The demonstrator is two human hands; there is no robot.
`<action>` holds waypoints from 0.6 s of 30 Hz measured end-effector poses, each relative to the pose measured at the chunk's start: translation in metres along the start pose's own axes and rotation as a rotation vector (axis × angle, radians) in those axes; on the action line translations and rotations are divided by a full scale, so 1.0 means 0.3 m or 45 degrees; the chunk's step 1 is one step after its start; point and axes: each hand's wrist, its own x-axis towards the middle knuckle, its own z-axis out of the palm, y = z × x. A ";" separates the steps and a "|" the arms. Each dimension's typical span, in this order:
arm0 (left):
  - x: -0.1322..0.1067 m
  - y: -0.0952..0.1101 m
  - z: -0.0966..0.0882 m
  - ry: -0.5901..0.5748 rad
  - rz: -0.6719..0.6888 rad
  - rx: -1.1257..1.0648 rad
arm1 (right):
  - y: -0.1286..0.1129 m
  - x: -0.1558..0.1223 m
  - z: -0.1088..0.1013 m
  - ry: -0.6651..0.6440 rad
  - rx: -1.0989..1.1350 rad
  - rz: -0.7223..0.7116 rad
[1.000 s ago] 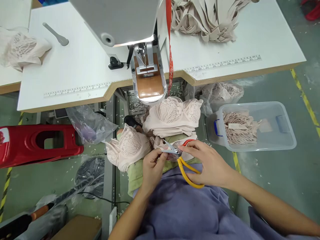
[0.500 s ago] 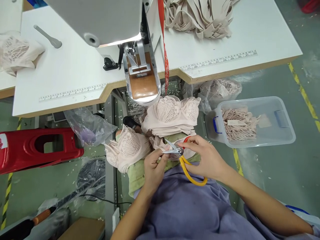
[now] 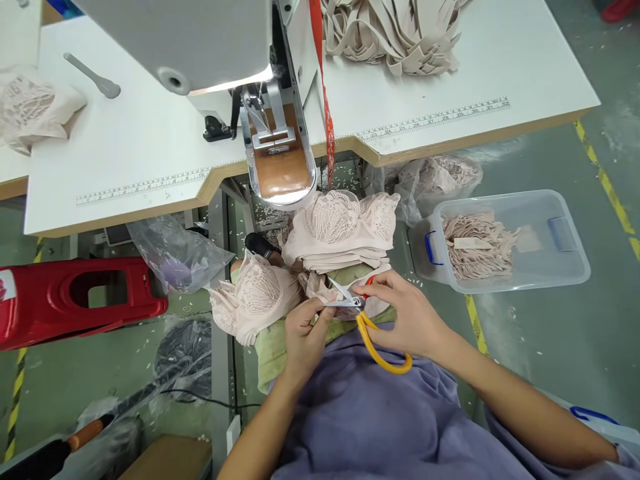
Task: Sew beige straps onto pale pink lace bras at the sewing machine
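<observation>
My right hand [image 3: 413,313] is closed on a pair of scissors [image 3: 383,347] with one red and one yellow handle. Their blades are apart and point left over my lap. My left hand [image 3: 306,337] pinches pale pink bra fabric [image 3: 317,287] at the tip of the lower blade; the fingers hide part of the fabric. Just beyond my hands, a stack of pale pink lace bras [image 3: 340,230] lies across my knees. Another folded lace bra [image 3: 257,293] rests to the left, on the green cloth [image 3: 273,353] over my lap.
A sewing machine [image 3: 280,170] overhangs the white table [image 3: 145,153] ahead. Beige straps [image 3: 400,37] are heaped on the table. On the right stands a clear plastic bin [image 3: 545,267] with bundled strips; a red stool [image 3: 75,300] lies at left.
Both hands and the scissors keep almost the same pose, with the blades still apart. The whole view has shifted slightly.
</observation>
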 end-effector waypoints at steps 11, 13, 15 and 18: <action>0.020 0.017 0.008 0.039 -0.288 -0.197 | 0.046 -0.012 -0.005 0.079 0.086 0.059; 0.026 0.020 0.014 0.070 -0.361 -0.287 | 0.051 -0.018 -0.017 0.116 0.091 0.061; 0.030 0.022 0.019 0.084 -0.392 -0.331 | 0.046 -0.024 -0.024 0.134 0.051 0.044; 0.032 0.024 0.022 0.083 -0.386 -0.368 | 0.023 -0.025 -0.021 0.116 -0.032 0.000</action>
